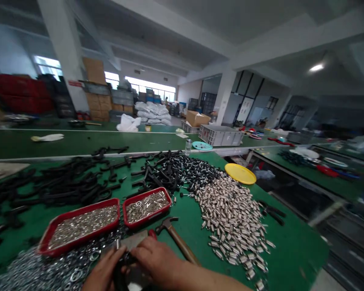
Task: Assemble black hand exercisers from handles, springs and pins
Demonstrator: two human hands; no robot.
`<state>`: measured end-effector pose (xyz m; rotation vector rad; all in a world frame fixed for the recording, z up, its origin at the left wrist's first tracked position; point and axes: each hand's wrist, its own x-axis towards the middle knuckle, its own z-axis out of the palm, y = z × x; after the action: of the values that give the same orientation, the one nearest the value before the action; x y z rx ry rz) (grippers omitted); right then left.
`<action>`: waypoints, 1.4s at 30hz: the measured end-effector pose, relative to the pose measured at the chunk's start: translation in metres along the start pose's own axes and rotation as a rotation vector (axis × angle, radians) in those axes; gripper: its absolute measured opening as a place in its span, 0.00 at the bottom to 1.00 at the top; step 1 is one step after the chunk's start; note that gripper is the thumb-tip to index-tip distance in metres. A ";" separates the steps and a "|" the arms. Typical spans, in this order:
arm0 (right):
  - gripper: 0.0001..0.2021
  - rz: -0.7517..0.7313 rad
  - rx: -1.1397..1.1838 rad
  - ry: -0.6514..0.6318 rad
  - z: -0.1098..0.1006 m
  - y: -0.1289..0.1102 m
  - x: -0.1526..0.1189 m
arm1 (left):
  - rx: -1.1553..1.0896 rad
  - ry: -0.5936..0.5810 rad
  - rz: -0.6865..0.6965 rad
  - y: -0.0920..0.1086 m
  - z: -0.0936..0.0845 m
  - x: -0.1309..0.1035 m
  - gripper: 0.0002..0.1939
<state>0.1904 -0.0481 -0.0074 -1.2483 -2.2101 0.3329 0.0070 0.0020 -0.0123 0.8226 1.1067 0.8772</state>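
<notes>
Green covers the counter [291, 250] I look down on through the head view, and at its far left black curved parts [75, 182] lie in a loose, tangled heap. Below them, silvery rings [27, 264] spread along the near edge, reaching under the side of a long red tray [50, 224] filled with small metal pieces.

Next comes my left hand [103, 268], low in the view, angled up and inward, its fingers closed around a black part [119, 277]. That part sits between my two hands, partly hidden by them. My right hand [157, 258] meets it from the other side: the forearm slants in from the lower right, the wrist nearly straight, the back of the hand upward. Its fingers are bent and narrow against the part; blur keeps me from telling whether they grip. Just beyond the fingertips is a grey metal block [135, 239].

Behind the hands stands a shorter red tray [125, 216], also full of small metal pieces. A claw hammer [180, 242] lies right of it, its wooden handle running beneath my right forearm. Further right are black-headed screws [197, 169], a broad pile of metal cylinders [230, 214], a yellow plate [240, 173] and black-handled pliers [272, 211].
</notes>
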 end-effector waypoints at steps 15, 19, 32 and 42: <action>0.38 0.661 1.316 -0.513 0.014 -0.008 0.016 | 0.437 -0.069 0.536 0.006 -0.006 -0.004 0.11; 0.25 0.524 0.724 -0.127 0.005 -0.012 0.021 | 0.436 0.010 0.508 0.006 -0.009 -0.003 0.11; 0.26 0.580 0.805 -0.253 0.003 -0.018 0.009 | 0.421 -0.046 0.585 0.005 -0.002 -0.022 0.11; 0.18 0.591 1.042 -0.135 0.007 -0.011 0.009 | 0.612 0.050 0.645 -0.008 0.003 -0.017 0.10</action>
<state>0.1748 -0.0459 -0.0040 -1.1919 -1.3005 1.5773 0.0075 -0.0174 -0.0119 1.7364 1.1869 1.0992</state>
